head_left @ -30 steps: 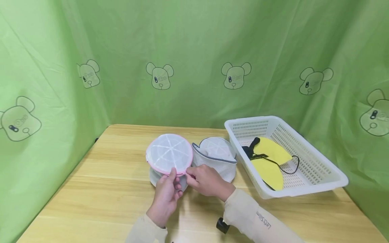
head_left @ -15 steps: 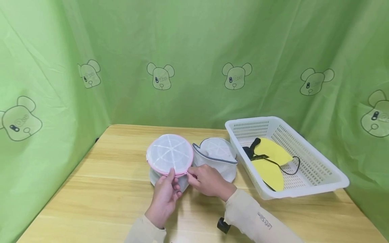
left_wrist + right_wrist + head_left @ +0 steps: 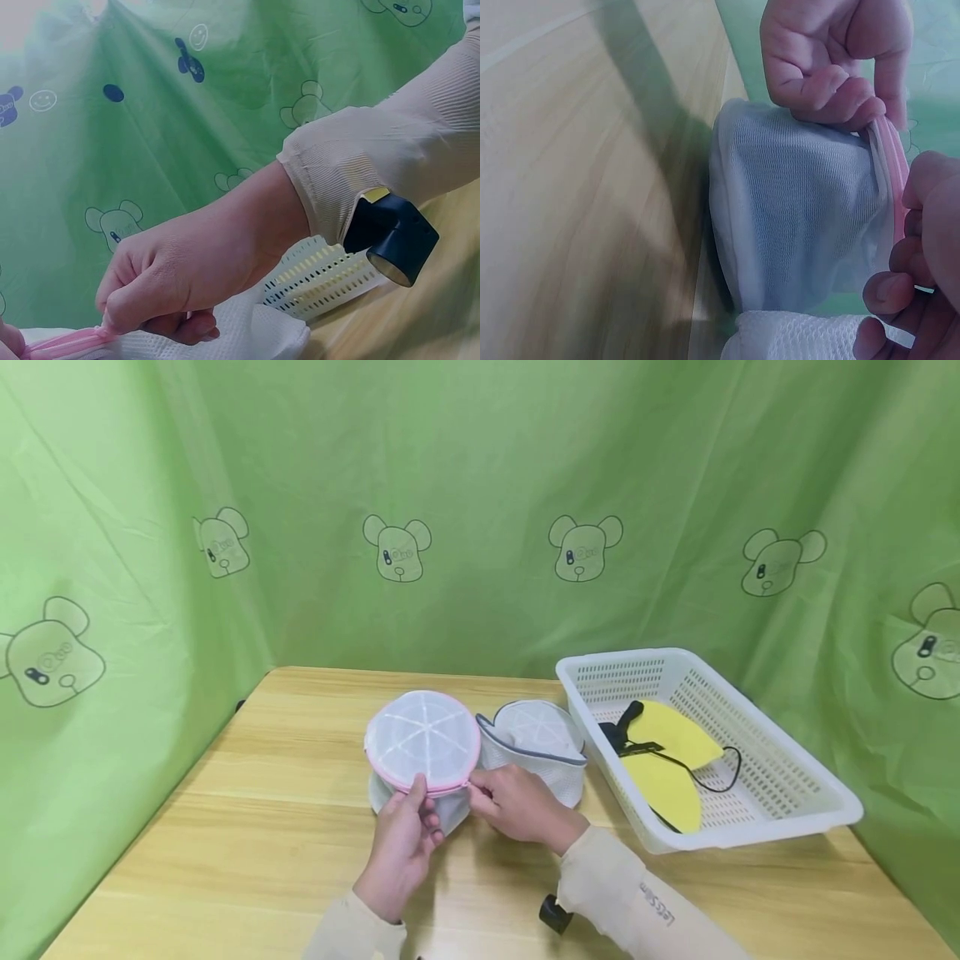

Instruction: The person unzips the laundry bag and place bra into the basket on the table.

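A round white mesh laundry bag [image 3: 423, 737] with a pink zipper around its top stands on the table. In the head view my left hand [image 3: 397, 852] pinches the front of its rim, thumb on top and fingers curled beneath. My right hand [image 3: 521, 806] pinches the zipper at the rim's front right; the pull is hidden by the fingers. Between both hands the pink zipper [image 3: 889, 161] runs taut in the right wrist view. To the right stands a second mesh bag [image 3: 536, 764] with dark grey zipper edging, its top gaping, partly behind my right hand.
A white perforated plastic basket [image 3: 780, 831] stands on the right of the wooden table [image 3: 247, 827]. Inside it lie yellow pieces [image 3: 667, 785] with a black strap and cord. A green curtain [image 3: 487, 610] encloses the table's back and sides.
My right hand has shifted slightly to the right along the rim, and my left thumb slightly to the left. The pink-zippered bag has moved a little to the right.
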A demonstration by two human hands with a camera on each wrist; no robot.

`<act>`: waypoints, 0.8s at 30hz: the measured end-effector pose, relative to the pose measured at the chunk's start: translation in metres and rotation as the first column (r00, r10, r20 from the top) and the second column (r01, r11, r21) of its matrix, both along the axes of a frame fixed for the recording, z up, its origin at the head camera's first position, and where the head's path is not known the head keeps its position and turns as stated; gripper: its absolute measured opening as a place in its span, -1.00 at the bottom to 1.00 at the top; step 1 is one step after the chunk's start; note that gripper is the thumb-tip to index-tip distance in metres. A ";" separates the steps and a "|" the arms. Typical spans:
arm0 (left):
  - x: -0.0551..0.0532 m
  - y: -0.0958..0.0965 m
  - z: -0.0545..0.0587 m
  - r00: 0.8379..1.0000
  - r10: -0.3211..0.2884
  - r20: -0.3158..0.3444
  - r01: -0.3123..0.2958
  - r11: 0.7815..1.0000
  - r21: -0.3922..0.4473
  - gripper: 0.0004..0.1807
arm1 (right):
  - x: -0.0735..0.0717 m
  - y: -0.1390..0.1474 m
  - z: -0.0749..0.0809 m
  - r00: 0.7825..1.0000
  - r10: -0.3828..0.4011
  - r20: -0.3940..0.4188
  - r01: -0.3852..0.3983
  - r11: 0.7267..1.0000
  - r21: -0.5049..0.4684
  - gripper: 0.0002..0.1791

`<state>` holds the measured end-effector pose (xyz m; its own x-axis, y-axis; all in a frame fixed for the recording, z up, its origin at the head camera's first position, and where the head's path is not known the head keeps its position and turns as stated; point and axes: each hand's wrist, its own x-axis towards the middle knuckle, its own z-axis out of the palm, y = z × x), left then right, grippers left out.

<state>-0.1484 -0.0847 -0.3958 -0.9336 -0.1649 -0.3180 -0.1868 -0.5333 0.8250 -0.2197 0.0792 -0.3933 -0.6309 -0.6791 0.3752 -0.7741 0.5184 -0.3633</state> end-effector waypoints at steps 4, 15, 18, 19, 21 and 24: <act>0.000 -0.001 0.000 1.000 0.004 0.003 -0.004 1.000 0.000 -0.74 | -0.001 0.002 -0.001 1.000 -0.005 -0.014 0.005 1.000 0.001 -0.64; 0.000 -0.003 0.000 1.000 0.004 0.003 -0.004 1.000 0.004 -0.74 | -0.002 0.003 -0.002 1.000 -0.016 -0.010 0.016 1.000 0.003 -0.63; -0.001 -0.004 0.001 1.000 0.007 0.000 -0.007 1.000 0.003 -0.74 | -0.003 0.003 -0.001 1.000 -0.018 -0.013 0.018 1.000 0.002 -0.63; -0.001 -0.005 0.001 1.000 0.008 -0.001 -0.008 1.000 0.007 -0.74 | -0.003 0.003 -0.001 1.000 -0.022 -0.013 0.022 1.000 0.003 -0.63; -0.001 -0.006 0.001 1.000 0.009 -0.006 -0.009 1.000 0.012 -0.75 | -0.003 0.003 0.000 1.000 -0.025 -0.008 0.025 1.000 0.005 -0.63; -0.001 -0.008 0.002 1.000 0.008 -0.011 -0.008 1.000 0.018 -0.76 | -0.003 0.003 0.001 1.000 -0.029 0.001 0.029 1.000 0.011 -0.63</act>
<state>-0.1495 -0.0926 -0.3941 -0.9359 -0.1666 -0.3105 -0.1734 -0.5494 0.8174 -0.2230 0.0821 -0.3925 -0.6509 -0.6643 0.3674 -0.7582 0.5449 -0.3581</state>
